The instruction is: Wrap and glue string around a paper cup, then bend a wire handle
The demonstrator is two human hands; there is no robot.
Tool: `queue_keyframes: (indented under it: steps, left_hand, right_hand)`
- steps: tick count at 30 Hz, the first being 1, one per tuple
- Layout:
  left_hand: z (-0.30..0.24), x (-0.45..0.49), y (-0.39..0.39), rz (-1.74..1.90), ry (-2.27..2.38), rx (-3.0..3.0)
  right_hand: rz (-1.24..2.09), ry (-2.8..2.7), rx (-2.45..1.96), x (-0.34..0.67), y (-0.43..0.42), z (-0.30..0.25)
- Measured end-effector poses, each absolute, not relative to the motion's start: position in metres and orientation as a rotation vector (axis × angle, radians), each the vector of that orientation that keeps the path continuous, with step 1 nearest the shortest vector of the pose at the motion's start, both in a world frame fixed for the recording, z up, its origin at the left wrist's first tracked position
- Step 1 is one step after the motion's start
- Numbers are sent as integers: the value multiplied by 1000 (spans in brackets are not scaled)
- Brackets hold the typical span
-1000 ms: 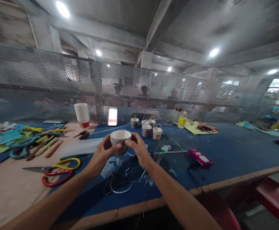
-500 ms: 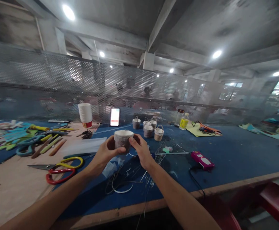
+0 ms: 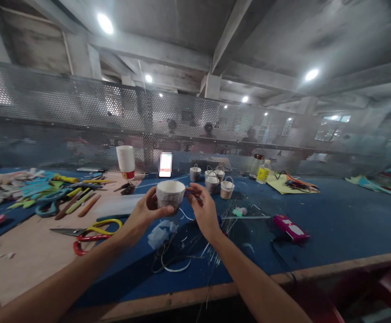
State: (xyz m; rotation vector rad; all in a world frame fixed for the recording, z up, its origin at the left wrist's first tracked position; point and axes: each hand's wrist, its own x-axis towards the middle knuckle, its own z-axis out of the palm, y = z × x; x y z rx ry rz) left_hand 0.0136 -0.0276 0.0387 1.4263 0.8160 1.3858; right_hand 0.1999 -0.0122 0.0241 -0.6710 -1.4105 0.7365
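Note:
My left hand [image 3: 150,210] grips a small cup [image 3: 170,194] with a greyish, rough-looking outer covering and a white inside. Its thumb lies across the front near the bottom, and the cup stands upright above the table. Just right of the rim is my right hand [image 3: 204,208], its fingers bent and apart, with the tips close to the cup's side. Whether a fingertip touches it I cannot tell. Beyond my hands stand several little cups with looped handles, among them a grey cup [image 3: 212,184] and a beige-based cup [image 3: 227,189].
Scissors [image 3: 91,232] with yellow and red handles lie at left. Behind are stacked paper cups [image 3: 126,160] and a lit phone [image 3: 165,164]. Thin wires [image 3: 215,244] are scattered in front. A magenta device [image 3: 290,228] and a yellow-labelled bottle [image 3: 263,172] are at right.
My right hand has come off the cup and moved slightly right. The cup stays in my left hand. The whole view has shifted a little.

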Motion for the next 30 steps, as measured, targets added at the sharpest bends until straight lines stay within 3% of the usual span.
queue_keyframes:
  steps: [4, 10, 24, 30]
  left_hand:
    - [44, 17, -30, 1421, 913, 1459]
    - [33, 17, -24, 1434, 910, 1484]
    - [19, 18, -25, 1398, 1009, 1630]
    - [16, 19, -27, 1424, 1002, 1691]
  right_hand:
    - [255, -1525, -688, 207, -26, 43]
    - [12, -1793, -650, 212, -35, 57]
    - [58, -1892, -673, 208, -34, 46]
    - [315, -1859, -684, 210, -34, 49]
